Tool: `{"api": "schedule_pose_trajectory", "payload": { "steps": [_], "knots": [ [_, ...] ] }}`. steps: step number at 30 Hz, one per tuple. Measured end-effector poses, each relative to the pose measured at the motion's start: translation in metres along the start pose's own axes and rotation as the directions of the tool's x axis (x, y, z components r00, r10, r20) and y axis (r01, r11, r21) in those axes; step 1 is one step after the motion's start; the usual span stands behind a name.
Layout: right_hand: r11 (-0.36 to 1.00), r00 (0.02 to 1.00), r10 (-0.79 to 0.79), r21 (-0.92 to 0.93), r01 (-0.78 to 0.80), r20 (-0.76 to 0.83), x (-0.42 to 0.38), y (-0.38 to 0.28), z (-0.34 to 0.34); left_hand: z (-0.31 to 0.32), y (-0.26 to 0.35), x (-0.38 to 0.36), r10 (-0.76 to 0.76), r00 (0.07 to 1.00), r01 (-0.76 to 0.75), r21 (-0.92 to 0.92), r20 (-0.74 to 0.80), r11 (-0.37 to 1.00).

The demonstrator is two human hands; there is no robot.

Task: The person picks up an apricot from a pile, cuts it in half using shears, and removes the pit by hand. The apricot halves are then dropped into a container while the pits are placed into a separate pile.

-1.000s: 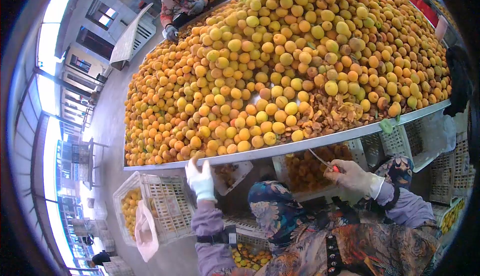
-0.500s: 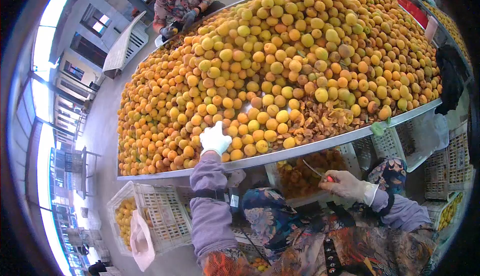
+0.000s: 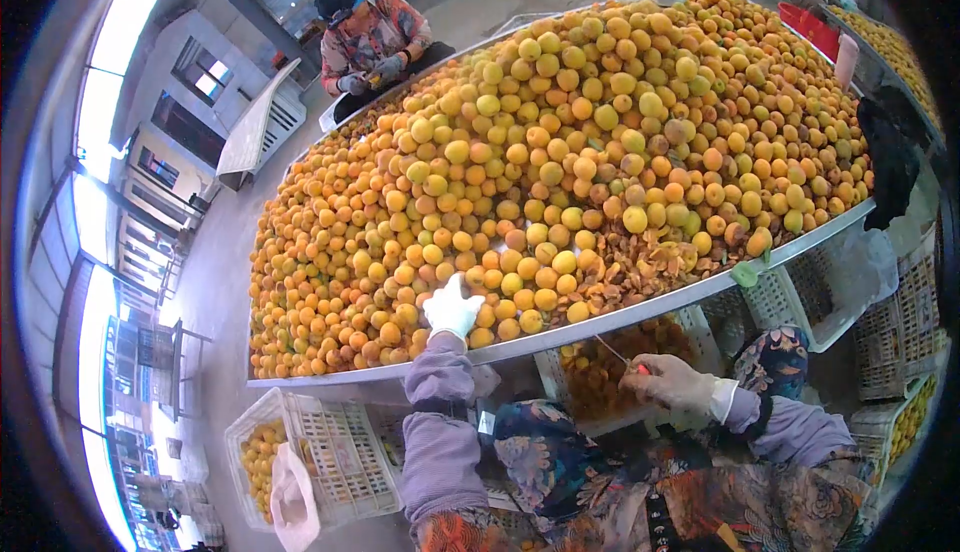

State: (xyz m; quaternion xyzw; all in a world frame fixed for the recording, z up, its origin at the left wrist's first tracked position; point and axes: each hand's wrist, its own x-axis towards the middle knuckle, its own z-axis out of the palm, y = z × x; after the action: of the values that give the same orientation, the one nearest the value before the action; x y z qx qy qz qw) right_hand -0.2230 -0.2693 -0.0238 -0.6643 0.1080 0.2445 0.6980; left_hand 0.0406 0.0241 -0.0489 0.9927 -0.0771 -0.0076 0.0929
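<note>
My left hand (image 3: 452,310), in a white glove, reaches over the front edge of the table onto a big heap of apricots (image 3: 540,235). Its index finger points forward and the thumb stands apart; whether a fruit touches the palm side is hidden. Lower right, my gloved right hand (image 3: 672,384) is closed round the red handle of a small knife (image 3: 613,351). The thin blade points up and left, over a crate (image 3: 703,337) of split apricot pieces below the table edge. Brown, torn apricot pieces (image 3: 650,264) lie on the table among the whole fruit.
The table's metal rim (image 3: 540,340) runs between me and the heap. A white crate (image 3: 345,457) with apricots and a pale cloth (image 3: 293,502) stands lower left. More crates (image 3: 900,317) are stacked right. Across the table another person (image 3: 372,42) works with gloved hands.
The view has tilted up, so the table appears lower. My left hand's index finger now extends more among the apricots. The knife blade has turned. The other person's hands have drawn back from the table edge.
</note>
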Motion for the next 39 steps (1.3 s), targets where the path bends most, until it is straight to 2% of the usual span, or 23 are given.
{"api": "schedule_pose_trajectory", "payload": {
  "steps": [1,3,6,7,8,9,10,12,13,16,18,19,20,21,22,23,26,31,33,39],
  "knots": [
    [0.999,1.000,0.007,-0.047,-0.007,-0.005,-0.001,-0.004,0.002,-0.005,0.004,0.001,-0.013,0.998,0.015,-0.033,0.063,0.999],
    [0.995,1.000,0.006,-0.097,-0.008,-0.017,-0.005,-0.014,0.004,-0.010,0.012,0.000,-0.036,0.997,0.038,-0.022,0.068,0.999],
    [0.998,0.998,0.055,-0.001,-0.055,-0.007,-0.013,-0.022,0.005,-0.012,0.017,-0.004,-0.059,0.997,0.059,0.001,0.043,0.998],
    [1.000,1.000,0.008,-0.001,-0.008,-0.003,-0.012,-0.017,0.002,-0.009,0.011,-0.003,-0.066,0.995,0.080,-0.221,0.071,0.972],
    [0.999,0.999,-0.036,-0.003,0.036,0.002,-0.012,-0.014,0.000,-0.006,0.006,0.000,-0.067,0.993,0.105,-0.433,0.102,0.895],
    [0.999,0.999,-0.034,-0.002,0.034,-0.002,-0.020,-0.019,-0.002,-0.009,0.008,-0.003,-0.011,0.983,0.151,-0.771,0.184,0.619],
    [1.000,1.000,-0.019,0.002,0.019,-0.001,-0.029,-0.029,-0.004,-0.022,0.015,-0.013,0.033,0.999,0.008,-0.797,0.035,0.603],
    [1.000,1.000,-0.012,0.017,0.012,-0.007,-0.034,-0.037,-0.008,-0.041,0.031,-0.031,0.148,0.988,-0.098,-0.875,-0.030,0.475],
    [1.000,1.000,0.000,0.017,0.000,0.006,-0.034,-0.035,-0.009,-0.049,0.042,-0.042,0.160,0.987,-0.101,-0.873,-0.026,0.478],
    [0.999,0.998,-0.053,0.001,0.053,0.021,-0.041,-0.043,-0.008,-0.067,0.087,-0.091,0.275,0.959,0.070,-0.997,0.063,-0.016],
    [0.982,0.980,-0.179,0.071,0.173,0.085,-0.047,-0.049,-0.004,-0.068,0.112,-0.121,0.305,0.946,0.163,-0.974,0.109,-0.160],
    [0.992,0.986,-0.108,0.082,0.098,0.123,-0.052,-0.054,-0.004,-0.066,0.125,-0.134,0.314,0.944,0.171,-0.965,0.102,-0.201],
    [0.992,0.989,-0.098,0.090,0.088,0.108,-0.054,-0.055,-0.004,-0.062,0.136,-0.146,0.319,0.943,0.178,-0.954,0.094,-0.243],
    [0.987,0.980,-0.150,0.070,0.142,0.131,-0.056,-0.054,-0.004,-0.055,0.144,-0.157,0.306,0.949,0.159,-0.958,0.081,-0.240],
    [0.979,0.967,-0.202,0.050,0.196,0.154,-0.059,-0.054,-0.004,-0.045,0.147,-0.162,0.362,0.928,0.208,-0.922,0.081,-0.326],
    [0.990,0.984,-0.134,0.060,0.127,0.121,-0.064,-0.056,-0.003,-0.040,0.153,-0.170,0.386,0.920,0.218,-0.914,0.075,-0.343],
    [0.992,0.980,-0.124,0.035,0.120,0.156,-0.071,-0.051,-0.008,-0.031,0.168,-0.188,0.402,0.912,0.244,-0.898,0.083,-0.366],
    [0.988,0.981,-0.122,0.109,0.106,0.153,-0.076,-0.035,-0.009,-0.023,0.183,-0.203,0.410,0.909,0.239,-0.899,0.074,-0.366],
    [0.979,0.985,-0.049,0.205,0.014,0.163,-0.079,-0.033,-0.009,-0.021,0.188,-0.206,0.405,0.910,0.243,-0.909,0.093,-0.338],
    [0.974,0.980,-0.088,0.220,0.047,0.181,-0.083,-0.029,-0.009,-0.015,0.195,-0.212,0.358,0.928,0.224,-0.922,0.103,-0.315]
  ]
}}
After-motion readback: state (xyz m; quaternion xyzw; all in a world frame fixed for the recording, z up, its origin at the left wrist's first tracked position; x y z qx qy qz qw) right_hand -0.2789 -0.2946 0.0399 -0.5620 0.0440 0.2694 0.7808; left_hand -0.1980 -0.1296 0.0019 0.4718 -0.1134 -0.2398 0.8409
